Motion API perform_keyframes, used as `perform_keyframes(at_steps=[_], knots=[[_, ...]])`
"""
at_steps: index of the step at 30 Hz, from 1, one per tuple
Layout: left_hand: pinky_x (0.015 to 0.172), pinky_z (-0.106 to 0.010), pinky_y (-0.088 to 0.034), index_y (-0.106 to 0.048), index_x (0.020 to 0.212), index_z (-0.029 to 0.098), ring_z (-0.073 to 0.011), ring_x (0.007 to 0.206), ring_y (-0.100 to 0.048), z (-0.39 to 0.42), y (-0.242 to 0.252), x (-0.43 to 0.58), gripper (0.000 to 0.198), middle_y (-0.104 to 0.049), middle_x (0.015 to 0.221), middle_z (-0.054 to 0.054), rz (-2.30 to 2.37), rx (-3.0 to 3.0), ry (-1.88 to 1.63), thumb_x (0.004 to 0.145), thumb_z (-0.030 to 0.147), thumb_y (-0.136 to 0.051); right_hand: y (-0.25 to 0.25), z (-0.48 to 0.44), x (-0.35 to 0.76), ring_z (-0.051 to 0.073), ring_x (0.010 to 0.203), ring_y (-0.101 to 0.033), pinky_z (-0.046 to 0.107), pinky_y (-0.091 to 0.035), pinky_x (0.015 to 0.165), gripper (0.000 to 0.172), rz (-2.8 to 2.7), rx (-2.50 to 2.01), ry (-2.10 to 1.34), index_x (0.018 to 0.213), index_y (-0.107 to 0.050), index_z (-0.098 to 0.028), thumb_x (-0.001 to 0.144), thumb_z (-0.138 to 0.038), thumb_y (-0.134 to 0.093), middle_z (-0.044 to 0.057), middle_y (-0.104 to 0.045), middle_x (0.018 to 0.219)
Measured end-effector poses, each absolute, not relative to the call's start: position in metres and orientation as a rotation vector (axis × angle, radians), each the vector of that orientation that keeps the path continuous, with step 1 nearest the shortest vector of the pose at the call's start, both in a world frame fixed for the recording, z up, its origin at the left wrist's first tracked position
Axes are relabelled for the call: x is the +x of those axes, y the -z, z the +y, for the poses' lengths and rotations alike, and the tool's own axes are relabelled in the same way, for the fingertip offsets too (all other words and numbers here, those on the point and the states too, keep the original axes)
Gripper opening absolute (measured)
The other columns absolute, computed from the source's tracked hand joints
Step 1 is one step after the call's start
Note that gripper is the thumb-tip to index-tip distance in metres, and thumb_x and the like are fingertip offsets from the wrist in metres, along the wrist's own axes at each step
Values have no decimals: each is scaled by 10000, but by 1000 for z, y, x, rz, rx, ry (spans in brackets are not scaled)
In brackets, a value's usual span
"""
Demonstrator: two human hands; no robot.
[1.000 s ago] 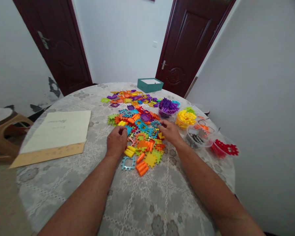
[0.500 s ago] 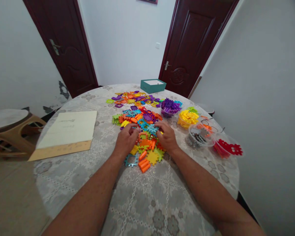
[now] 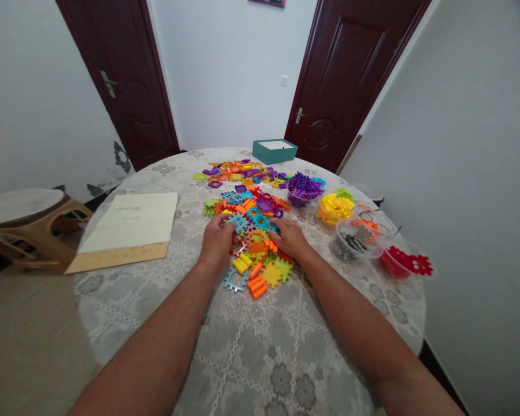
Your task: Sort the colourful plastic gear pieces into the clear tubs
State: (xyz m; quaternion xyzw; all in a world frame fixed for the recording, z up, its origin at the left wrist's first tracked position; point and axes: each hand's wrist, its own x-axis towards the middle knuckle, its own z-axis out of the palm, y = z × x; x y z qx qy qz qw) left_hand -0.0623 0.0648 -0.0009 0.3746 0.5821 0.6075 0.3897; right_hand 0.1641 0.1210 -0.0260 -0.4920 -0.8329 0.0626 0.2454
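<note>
A heap of coloured plastic building pieces (image 3: 253, 216) lies in the middle of the round table (image 3: 251, 346). My left hand (image 3: 216, 240) rests at the heap's left side, fingers curled round a blue toothed piece (image 3: 239, 221). My right hand (image 3: 291, 238) sits on the heap's right side, fingers bent over small orange pieces (image 3: 269, 245); what it holds, if anything, is hidden. Yellow and orange cylinders (image 3: 253, 285) and a blue square frame (image 3: 235, 280) lie just in front of my hands.
Clear bowls of sorted pieces stand at the right: purple (image 3: 303, 189), yellow (image 3: 334, 208), dark (image 3: 354, 240), red (image 3: 401, 263). A second scatter of pieces (image 3: 238, 172) and a teal box (image 3: 274, 151) lie at the far side. Papers (image 3: 130, 222) lie at the left, a stool (image 3: 26, 216) beyond.
Both hands have drawn closer together over the heap. My left hand has taken hold of a blue toothed piece. The view has shifted, so the table appears further right.
</note>
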Motion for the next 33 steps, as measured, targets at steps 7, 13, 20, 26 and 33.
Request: perform_keyframes(at_steps=[7, 13, 20, 26, 33], knots=[[531, -217, -559, -645, 1179, 194, -92, 590, -638, 66, 3, -63, 387, -610, 901, 3, 1516, 958, -1528, 799, 269, -640, 23, 119, 176, 270, 1133, -620, 437, -467, 1040, 570, -2157, -1199, -256, 1374, -632, -198, 808, -236, -690, 116, -699, 1229], [552, -240, -601, -645, 1158, 195, -97, 631, -648, 63, 1, -60, 358, -587, 921, -5, 1471, 990, -1551, 804, 243, -647, 21, 113, 182, 210, 945, -639, 343, -508, 881, 402, -2106, -1153, -363, 1171, -687, -211, 770, -197, -661, 56, -706, 1091], [546, -248, -608, -628, 1159, 189, -120, 624, -678, 62, 0, -61, 345, -639, 886, -8, 1443, 987, -1511, 822, 261, -651, 12, 108, 180, 168, 772, -577, 279, -439, 737, 131, -2015, -1199, -412, 912, -645, -203, 789, -248, -639, -6, -650, 866], [626, -297, -647, -638, 1117, 194, -143, 696, -680, 62, -2, -61, 329, -624, 840, 1, 1406, 957, -1540, 798, 269, -669, 6, 103, 177, 205, 891, -617, 322, -466, 852, 149, -1855, -1136, -483, 894, -660, -212, 823, -343, -656, 21, -688, 930], [640, -308, -652, -639, 1110, 193, -161, 752, -691, 61, -5, -60, 315, -659, 903, -33, 1354, 891, -1566, 798, 230, -662, 1, 112, 175, 181, 785, -640, 306, -525, 749, 288, -1355, -1034, -693, 964, -607, -210, 833, -453, -689, 12, -669, 836]])
